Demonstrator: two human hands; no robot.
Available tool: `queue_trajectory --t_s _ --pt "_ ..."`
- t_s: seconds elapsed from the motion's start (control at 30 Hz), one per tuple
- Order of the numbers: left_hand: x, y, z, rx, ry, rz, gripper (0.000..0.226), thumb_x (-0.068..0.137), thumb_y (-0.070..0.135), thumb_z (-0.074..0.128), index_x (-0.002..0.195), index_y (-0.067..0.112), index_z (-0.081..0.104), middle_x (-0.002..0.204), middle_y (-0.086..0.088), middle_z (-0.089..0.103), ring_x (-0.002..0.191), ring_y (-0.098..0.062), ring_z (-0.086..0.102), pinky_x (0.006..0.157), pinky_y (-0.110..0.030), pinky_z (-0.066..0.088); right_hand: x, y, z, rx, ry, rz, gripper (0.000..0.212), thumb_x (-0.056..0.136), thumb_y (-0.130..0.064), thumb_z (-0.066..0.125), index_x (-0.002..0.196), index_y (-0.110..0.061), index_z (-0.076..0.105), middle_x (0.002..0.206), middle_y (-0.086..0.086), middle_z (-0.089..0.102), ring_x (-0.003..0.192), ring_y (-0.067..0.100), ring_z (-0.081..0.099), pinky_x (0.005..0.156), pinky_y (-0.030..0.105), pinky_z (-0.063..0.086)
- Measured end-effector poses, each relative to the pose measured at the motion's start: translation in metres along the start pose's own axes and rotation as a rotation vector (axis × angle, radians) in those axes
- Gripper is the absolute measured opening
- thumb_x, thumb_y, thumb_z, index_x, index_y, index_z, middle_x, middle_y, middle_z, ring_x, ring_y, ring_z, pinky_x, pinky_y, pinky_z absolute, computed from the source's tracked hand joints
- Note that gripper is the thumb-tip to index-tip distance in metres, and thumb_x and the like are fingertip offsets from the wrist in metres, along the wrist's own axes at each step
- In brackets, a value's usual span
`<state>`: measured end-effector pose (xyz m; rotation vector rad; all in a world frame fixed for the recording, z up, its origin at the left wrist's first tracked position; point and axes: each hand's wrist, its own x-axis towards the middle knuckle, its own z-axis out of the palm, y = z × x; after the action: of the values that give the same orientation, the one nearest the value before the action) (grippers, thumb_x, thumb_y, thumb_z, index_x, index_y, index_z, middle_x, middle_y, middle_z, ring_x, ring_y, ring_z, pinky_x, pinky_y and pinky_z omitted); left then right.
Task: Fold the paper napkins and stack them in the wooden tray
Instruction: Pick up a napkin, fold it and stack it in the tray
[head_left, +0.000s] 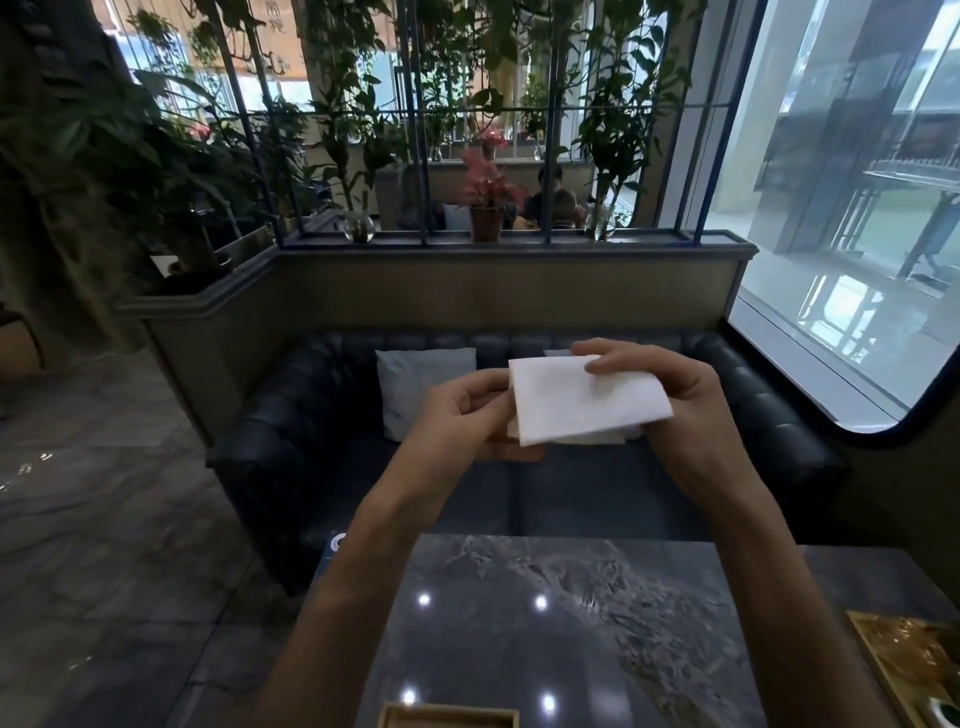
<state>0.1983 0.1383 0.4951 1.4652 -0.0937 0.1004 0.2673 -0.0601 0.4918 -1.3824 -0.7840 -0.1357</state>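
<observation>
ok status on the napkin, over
Left hand and right hand both pinching the napkin, held up above the table. Wooden tray at near edge. Nothing in between.

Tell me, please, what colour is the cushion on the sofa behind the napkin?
The cushion is pale grey, on the dark sofa; the head view shows it.

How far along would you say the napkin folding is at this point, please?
Done: nothing shows as stacked; only the tray rim peeks in at the bottom edge, its inside out of view. In hand: both hands, left and right, hold a white napkin in the air above the table, already folded to a rectangle. Left: finishing the fold and placing it in the tray.
</observation>
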Motion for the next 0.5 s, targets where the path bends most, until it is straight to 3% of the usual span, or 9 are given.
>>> queue_trajectory --t_s 0.1,0.23,0.37,0.43,0.5 --pt "-0.0025 0.0004 0.0 -0.098 -0.067 -0.044 0.026 0.102 0.014 0.047 0.115 0.014 0.07 0.11 -0.012 0.076 0.097 -0.026 0.074 0.076 -0.035 0.062 -0.0017 0.0018 -0.001 -0.058 -0.058 -0.065 0.017 0.078 0.01 0.067 0.087 -0.001 0.076 0.116 0.021 0.072 0.112 0.033 0.068 0.083 0.038 0.057" --pt "-0.0032 0.0031 -0.0003 -0.222 -0.088 -0.089 0.037 0.105 0.022 0.036 0.114 0.009 0.069 0.109 -0.015 0.076 0.096 -0.027 0.075 0.077 -0.039 0.062 -0.0036 0.0069 -0.0007 -0.172 -0.047 -0.104 0.037 0.078 0.026 0.06 0.092 -0.005 0.076 0.113 0.02 0.071 0.108 0.033 0.068 0.085 0.038 0.055" --pt "-0.0031 0.0008 -0.0021 -0.186 -0.043 -0.072 0.035 0.103 0.027 0.044 0.121 0.004 0.065 0.111 -0.018 0.075 0.1 -0.029 0.073 0.077 -0.039 0.062 -0.0057 0.0047 0.0007 -0.254 -0.072 -0.103 0.021 0.077 0.001 0.068 0.09 -0.011 0.08 0.113 0.006 0.073 0.11 0.025 0.067 0.088 0.034 0.055" --pt "-0.0043 -0.0017 -0.0043 -0.142 -0.007 -0.015 0.026 0.099 0.013 0.054 0.121 0.002 0.063 0.108 -0.016 0.075 0.098 -0.026 0.073 0.075 -0.036 0.063 -0.006 0.0027 0.0033 -0.289 -0.102 -0.039 0.031 0.082 0.004 0.062 0.09 -0.018 0.081 0.114 -0.001 0.073 0.109 0.017 0.068 0.086 0.027 0.055" --pt "-0.0056 -0.0035 -0.006 -0.121 0.037 0.022 0.024 0.097 0.005 0.057 0.121 0.002 0.062 0.102 -0.015 0.075 0.095 -0.026 0.073 0.072 -0.034 0.063 -0.0044 0.0026 0.0035 -0.183 -0.111 0.148 0.047 0.087 0.012 0.047 0.093 -0.019 0.081 0.114 0.002 0.074 0.104 0.015 0.068 0.079 0.024 0.054"
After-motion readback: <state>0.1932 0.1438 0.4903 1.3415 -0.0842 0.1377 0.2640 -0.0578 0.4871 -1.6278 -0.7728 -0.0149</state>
